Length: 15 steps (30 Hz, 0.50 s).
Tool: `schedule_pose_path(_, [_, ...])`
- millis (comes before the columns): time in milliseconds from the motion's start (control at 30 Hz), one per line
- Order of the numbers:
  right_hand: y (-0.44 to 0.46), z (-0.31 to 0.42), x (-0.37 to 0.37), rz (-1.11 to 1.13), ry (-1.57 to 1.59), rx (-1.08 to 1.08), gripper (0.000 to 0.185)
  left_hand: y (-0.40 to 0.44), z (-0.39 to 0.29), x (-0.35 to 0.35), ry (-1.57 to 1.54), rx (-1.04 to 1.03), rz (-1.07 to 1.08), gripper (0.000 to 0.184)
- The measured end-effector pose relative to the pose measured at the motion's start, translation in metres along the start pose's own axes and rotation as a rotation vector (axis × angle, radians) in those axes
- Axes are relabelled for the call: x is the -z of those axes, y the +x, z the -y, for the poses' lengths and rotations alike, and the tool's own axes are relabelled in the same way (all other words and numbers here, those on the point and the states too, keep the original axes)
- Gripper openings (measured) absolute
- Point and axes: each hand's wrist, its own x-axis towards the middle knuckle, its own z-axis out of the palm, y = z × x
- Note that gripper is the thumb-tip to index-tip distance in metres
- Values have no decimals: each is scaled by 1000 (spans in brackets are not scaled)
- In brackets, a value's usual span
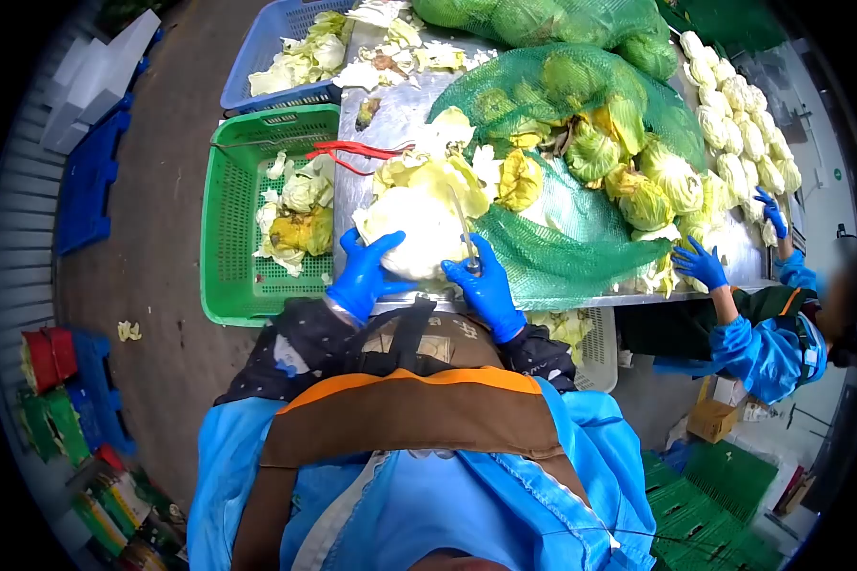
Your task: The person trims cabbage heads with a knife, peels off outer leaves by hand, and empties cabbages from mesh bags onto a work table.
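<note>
A pale, trimmed cabbage [411,233] rests at the near edge of the metal table. My left hand [367,276], in a blue glove, grips its left side with the thumb spread over the front. My right hand [486,290], also blue-gloved, is closed around the handle of a knife [463,221], whose narrow blade points away from me along the cabbage's right side. Loose outer leaves [452,176] lie just behind the cabbage. To the right, a green mesh bag [543,257] spreads over the table with untrimmed cabbages [671,181] spilling from it.
On the left stand a green crate [221,228] and a blue crate [248,71], both holding leaves. Red straps [357,149] lie on the table [405,109]. A co-worker [757,347] with blue gloves works at right, near rows of trimmed cabbages [733,114]. Another crate [600,352] sits below.
</note>
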Motion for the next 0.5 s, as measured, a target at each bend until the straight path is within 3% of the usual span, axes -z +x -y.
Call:
schedule_pose_path(100, [0,-11,-1,-22,-15,24,54,17,-24,19,-73,336,384,56])
schedule_pose_path(133, [0,-10,3,5,-18,20,55,20,-21,6,53,268,399,51])
schedule_pose_path(233, [-26,20,18,-130,-516,180,53,24,-13,-1,15,184,426,38])
schedule_pose_path(267, [-39,21,27,-127,-607,252,47,27,-8,2,-68,219,451,49])
schedule_pose_path(333, [-59,8,40,-74,-664,260,44,72,34,37,215,-83,528,61])
schedule_pose_path(433, [-68,-13,45,-6,-718,243,36,68,29,45,417,-198,538,82])
schedule_pose_path(500, [-61,-17,39,-5,-783,304,34,63,19,37,217,31,507,81])
